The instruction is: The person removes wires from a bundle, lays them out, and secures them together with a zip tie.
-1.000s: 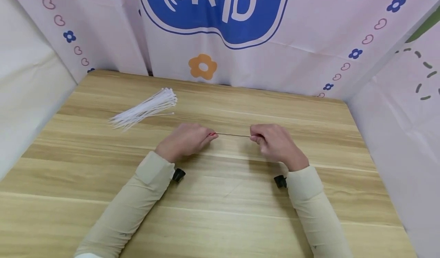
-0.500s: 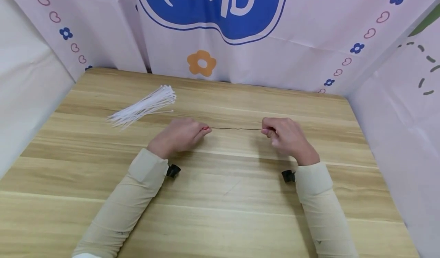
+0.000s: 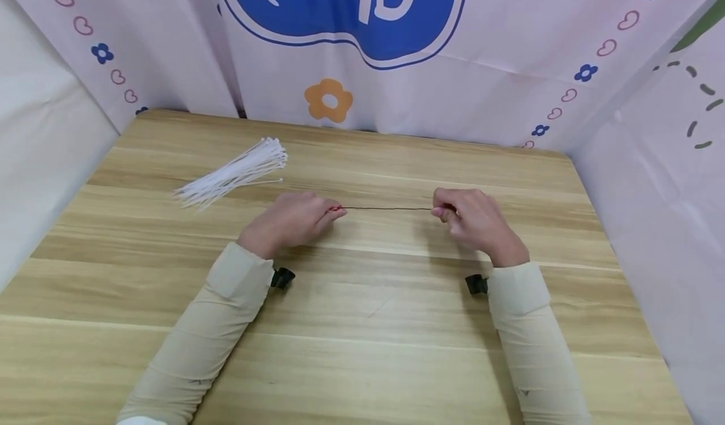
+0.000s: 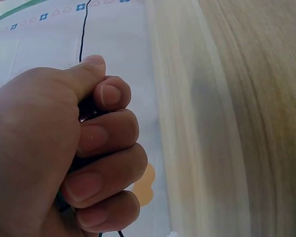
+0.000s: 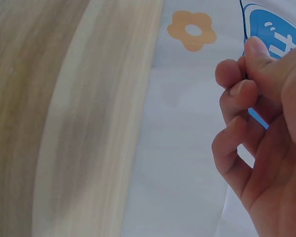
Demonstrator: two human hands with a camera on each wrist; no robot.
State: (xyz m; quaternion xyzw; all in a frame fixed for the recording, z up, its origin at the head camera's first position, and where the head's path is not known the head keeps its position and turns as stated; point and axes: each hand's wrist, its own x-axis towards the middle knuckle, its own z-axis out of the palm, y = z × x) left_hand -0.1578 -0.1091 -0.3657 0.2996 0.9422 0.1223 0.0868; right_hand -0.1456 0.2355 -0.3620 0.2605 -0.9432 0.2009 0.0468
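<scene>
A thin dark wire (image 3: 387,208) stretches nearly straight between both hands, above the table. The left hand (image 3: 290,221) grips its left end with thumb and curled fingers; a bit of red shows at those fingertips. In the left wrist view the left hand (image 4: 84,143) also closes around darker material, mostly hidden, and dark strands (image 4: 120,233) poke out beneath it. The right hand (image 3: 477,222) pinches the other end. From the right wrist, the wire (image 5: 244,19) enters between thumb and index finger of the right hand (image 5: 276,113), the remaining fingers loosely bent.
A bundle of white cable ties (image 3: 235,172) lies on the wooden table (image 3: 362,362), beyond the left hand and to its left. A printed cloth backdrop (image 3: 272,91) hangs behind the table's far edge. White cloth walls (image 3: 634,223) flank both sides.
The hands have moved apart, mostly the right one to the right, and the span of wire between them has lengthened. Over the last half second they have barely moved.
</scene>
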